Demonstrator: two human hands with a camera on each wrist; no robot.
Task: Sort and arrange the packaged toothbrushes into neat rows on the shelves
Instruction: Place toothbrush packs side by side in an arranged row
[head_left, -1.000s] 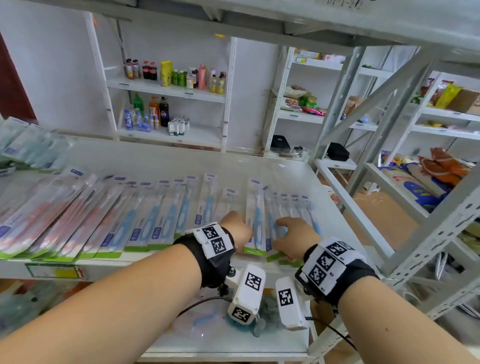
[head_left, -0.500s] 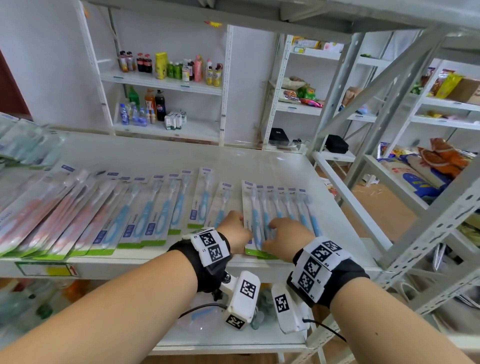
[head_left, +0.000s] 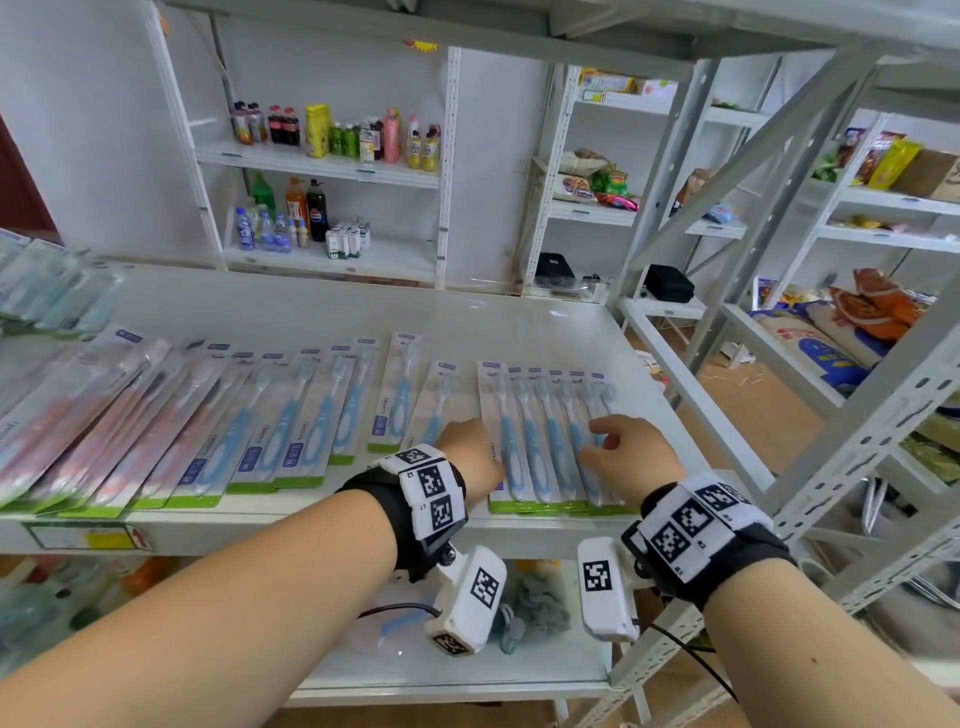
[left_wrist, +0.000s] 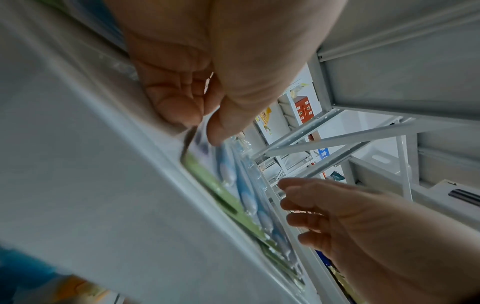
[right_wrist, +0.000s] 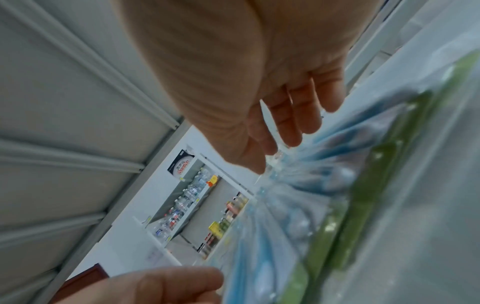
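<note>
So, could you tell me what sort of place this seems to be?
Probably a small shop or a mock-up of one: packaged toothbrushes lie in rows on a metal shelf, with drink bottles and snack bags on racks behind.

Upper left, back shelving: drink bottles (head_left: 337, 132) in a row, with a yellow box among them.
Shelf below that: taller bottles, small water bottles (head_left: 262, 234) and little white cartons (head_left: 345, 240).
Upper centre: snack packets (head_left: 597, 187).
Right edge: orange bags (head_left: 878, 304) piled on a printed sack.
Centre background: black box (head_left: 670, 283).
</note>
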